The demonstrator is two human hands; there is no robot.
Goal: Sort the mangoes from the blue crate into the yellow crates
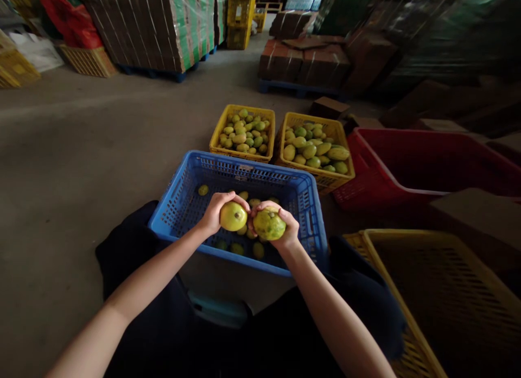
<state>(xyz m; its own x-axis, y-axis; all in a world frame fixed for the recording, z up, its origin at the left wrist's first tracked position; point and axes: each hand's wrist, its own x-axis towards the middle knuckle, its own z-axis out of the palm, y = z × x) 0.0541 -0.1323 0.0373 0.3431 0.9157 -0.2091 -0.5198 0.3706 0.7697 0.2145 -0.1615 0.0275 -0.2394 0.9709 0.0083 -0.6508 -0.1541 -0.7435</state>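
Observation:
My left hand (217, 212) is wrapped round a smooth yellow papaya (233, 216), its stem end facing me. Close beside it, my right hand (285, 226) grips a greener, blotchy papaya (269, 224). Both fruits are held above a blue plastic crate (179, 177), which stands in front of my knees. Several smaller yellow-green fruits lie on the crate floor, among them one fruit (203, 190) alone at the left and another fruit (258, 251) near the front wall. My hands and forearms hide part of the crate's contents.
Beyond the blue crate stand two yellow crates full of fruit, a left crate (215, 133) and a right crate (345, 150). To the right are a large red bin (358, 177) and a yellow crate (391, 247). Stacked cartons (305, 60) sit on a pallet farther back.

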